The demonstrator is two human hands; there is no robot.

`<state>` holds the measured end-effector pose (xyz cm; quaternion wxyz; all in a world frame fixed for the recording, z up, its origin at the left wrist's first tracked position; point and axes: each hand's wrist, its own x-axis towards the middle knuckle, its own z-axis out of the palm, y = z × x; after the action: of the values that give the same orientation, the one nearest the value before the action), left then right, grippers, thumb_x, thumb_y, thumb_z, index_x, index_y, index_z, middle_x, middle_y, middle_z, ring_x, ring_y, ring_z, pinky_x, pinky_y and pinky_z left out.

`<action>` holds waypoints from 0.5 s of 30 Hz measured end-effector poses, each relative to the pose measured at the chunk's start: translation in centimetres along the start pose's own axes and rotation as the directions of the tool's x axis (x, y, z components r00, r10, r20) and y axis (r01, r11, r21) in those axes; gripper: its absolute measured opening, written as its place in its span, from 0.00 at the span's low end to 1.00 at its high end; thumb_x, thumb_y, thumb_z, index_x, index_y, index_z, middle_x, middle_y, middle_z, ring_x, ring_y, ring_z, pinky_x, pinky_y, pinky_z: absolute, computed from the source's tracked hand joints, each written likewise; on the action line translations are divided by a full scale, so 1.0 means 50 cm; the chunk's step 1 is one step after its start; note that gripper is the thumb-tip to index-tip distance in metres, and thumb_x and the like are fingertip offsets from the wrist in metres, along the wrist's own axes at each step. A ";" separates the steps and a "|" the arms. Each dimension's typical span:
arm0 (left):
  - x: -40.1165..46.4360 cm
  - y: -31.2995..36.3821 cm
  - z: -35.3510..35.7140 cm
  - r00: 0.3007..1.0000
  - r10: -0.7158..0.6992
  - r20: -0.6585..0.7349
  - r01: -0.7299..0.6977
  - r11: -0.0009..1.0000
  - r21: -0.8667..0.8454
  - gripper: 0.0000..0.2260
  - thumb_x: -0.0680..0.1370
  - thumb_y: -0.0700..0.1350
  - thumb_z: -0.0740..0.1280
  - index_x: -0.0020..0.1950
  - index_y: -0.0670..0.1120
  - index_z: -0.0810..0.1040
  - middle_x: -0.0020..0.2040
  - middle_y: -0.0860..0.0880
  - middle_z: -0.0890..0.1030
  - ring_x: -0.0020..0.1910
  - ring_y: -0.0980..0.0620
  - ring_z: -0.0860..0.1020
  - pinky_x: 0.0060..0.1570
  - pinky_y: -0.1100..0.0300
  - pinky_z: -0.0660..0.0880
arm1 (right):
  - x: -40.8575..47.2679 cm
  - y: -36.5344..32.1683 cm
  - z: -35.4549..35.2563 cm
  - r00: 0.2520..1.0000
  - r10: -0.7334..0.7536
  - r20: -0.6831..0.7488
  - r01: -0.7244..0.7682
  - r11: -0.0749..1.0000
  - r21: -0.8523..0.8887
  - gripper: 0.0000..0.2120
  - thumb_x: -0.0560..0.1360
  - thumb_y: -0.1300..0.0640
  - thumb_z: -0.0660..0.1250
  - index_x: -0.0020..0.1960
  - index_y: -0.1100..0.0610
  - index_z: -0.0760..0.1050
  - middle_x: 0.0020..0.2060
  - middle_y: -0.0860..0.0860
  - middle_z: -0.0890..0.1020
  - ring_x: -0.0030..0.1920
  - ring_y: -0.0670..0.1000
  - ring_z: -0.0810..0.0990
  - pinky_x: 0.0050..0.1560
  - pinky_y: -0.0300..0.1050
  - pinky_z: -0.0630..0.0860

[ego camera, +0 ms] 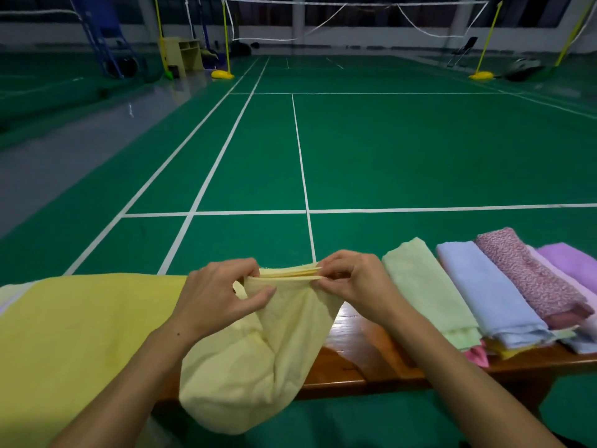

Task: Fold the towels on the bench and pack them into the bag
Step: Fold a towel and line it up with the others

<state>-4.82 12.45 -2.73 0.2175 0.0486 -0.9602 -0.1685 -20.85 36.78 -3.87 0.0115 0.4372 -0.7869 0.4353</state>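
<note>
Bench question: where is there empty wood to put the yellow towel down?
Bare wood shows on the bench between the pale yellow towel held in both hands, left hand and right hand, and the light green towel. Further right it is crowded with the blue towel, patterned towel and purple towel. The left end is covered by a large yellow cloth.

Held above the near edge of the bench (361,360), between left hand (216,295) and right hand (355,282): one towel (258,360), gathered edges uppermost, lower part hanging before the bench front. Left of it, draped over the bench: a spread cloth (80,337). Right of it, on the bench top: a row of folded towels (491,295), overlapping side by side. Beyond the bench: court floor (387,150); farther behind, a net (355,17).
</note>
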 end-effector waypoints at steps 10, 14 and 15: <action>0.085 0.096 -0.107 0.949 -0.194 -0.250 -0.003 0.784 -0.621 0.11 0.76 0.42 0.78 0.50 0.47 0.76 0.37 0.43 0.82 0.35 0.48 0.77 0.38 0.50 0.74 | 0.053 -0.155 -0.091 0.939 -0.163 -0.304 0.068 0.952 -0.299 0.17 0.77 0.45 0.75 0.63 0.48 0.80 0.46 0.41 0.82 0.48 0.51 0.74 0.48 0.51 0.74; 0.104 0.138 -0.173 0.893 -0.298 -0.337 -0.097 0.603 -0.792 0.18 0.74 0.36 0.79 0.62 0.44 0.79 0.45 0.43 0.88 0.42 0.44 0.85 0.48 0.49 0.83 | 0.064 -0.210 -0.139 0.897 -0.188 -0.399 0.175 0.982 -0.068 0.06 0.78 0.50 0.74 0.54 0.50 0.83 0.46 0.39 0.83 0.50 0.48 0.77 0.53 0.39 0.72; 0.106 0.139 -0.176 0.894 -0.312 -0.322 -0.092 0.576 -0.813 0.16 0.74 0.37 0.79 0.59 0.43 0.81 0.46 0.46 0.89 0.44 0.48 0.86 0.50 0.52 0.82 | 0.063 -0.212 -0.143 0.921 -0.132 -0.365 0.149 0.989 0.021 0.05 0.79 0.51 0.74 0.53 0.50 0.82 0.45 0.40 0.83 0.48 0.47 0.79 0.51 0.39 0.73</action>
<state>-5.92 15.43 9.26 0.4108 0.0411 -0.6972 -0.5860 -17.98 37.06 8.97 0.1772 0.4047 -0.7271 0.5255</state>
